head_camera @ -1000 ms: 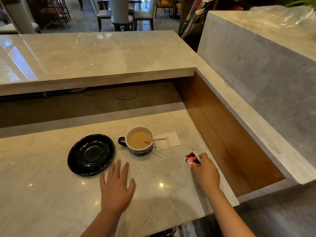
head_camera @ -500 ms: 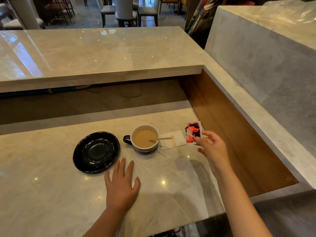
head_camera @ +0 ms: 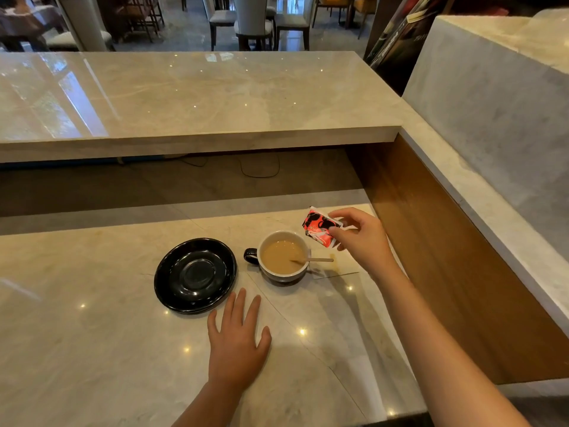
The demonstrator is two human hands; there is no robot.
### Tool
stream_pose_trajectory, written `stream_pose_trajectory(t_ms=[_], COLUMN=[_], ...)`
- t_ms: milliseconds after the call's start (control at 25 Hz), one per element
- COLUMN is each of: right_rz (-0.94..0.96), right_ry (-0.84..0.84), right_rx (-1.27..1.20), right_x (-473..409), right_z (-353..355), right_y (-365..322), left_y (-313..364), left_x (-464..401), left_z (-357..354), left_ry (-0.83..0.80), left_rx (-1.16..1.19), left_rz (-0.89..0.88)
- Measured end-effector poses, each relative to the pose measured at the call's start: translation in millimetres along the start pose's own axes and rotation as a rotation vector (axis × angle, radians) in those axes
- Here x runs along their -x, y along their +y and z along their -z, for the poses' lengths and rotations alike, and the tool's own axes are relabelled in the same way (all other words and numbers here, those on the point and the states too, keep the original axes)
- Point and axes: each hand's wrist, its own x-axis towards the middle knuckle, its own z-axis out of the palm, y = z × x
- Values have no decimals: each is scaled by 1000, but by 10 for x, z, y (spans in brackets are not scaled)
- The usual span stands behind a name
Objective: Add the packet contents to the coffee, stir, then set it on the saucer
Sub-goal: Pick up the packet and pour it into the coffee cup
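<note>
A cup of milky coffee with a dark handle on its left stands on the marble counter. A wooden stirrer leans in it, pointing right. An empty black saucer lies just left of the cup. My right hand pinches a red-and-black packet, tilted, just above the cup's right rim. My left hand rests flat on the counter, fingers spread, in front of the saucer and cup. A white napkin lies right of the cup, mostly under my right hand.
A raised marble ledge overhangs the back of the counter. A brown wooden panel walls the right side, under a marble ledge. Cables lie in the recess behind. Chairs stand beyond.
My right hand has lifted the packet from the counter's right side and carried it left and away from me, to just above the cup's right rim. My left hand has stayed flat.
</note>
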Motion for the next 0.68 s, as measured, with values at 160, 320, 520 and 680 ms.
stream_pose_trajectory(t_ms=[160, 320, 520, 680], right_rz=[274, 479, 616, 660], right_ry=[-15, -48, -70, -92], right_rx=[345, 472, 558, 583], right_x=[-28, -27, -42, -66], right_z=[-143, -206, -241, -262], right_y=[-65, -65, -55, -59], left_y=[-9, -14, -20, -23], left_x=[16, 10, 5, 0], left_z=[-24, -44, -55, -60], left_ry=[30, 48, 47, 37], left_rx=[11, 19, 11, 9], left_rz=[-9, -14, -9, -1])
